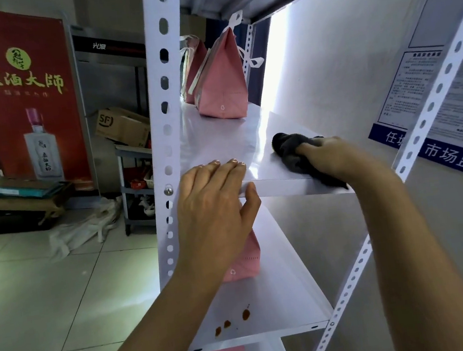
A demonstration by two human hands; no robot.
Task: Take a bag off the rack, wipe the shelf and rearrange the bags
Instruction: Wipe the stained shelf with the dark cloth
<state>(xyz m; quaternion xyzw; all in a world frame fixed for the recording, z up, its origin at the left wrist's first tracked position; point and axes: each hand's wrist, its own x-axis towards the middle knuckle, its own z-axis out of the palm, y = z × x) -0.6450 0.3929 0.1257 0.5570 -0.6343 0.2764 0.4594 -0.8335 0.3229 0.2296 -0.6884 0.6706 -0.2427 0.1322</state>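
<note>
Wiping step: right hand [329, 151] grips crumpled dark grey cloth [291, 146] on white metal shelf [219, 141]; left hand [212, 198] flat, fingers straight, steadying the edge. Next, probably: sweep toward pink paper bags [221, 87] at 12 o'clock.

The single head-worn camera looks forward and slightly down from close range, along both forearms to the white shelf [218, 135]. The left hand [213, 204] sits near frame centre, the right hand [331, 155] just right of it. Beyond the left hand, floor and clutter lie farther off.

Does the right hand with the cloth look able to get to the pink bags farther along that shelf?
Probably yes. The shelf lies bare between the right hand and the nearer pink bag.
</note>
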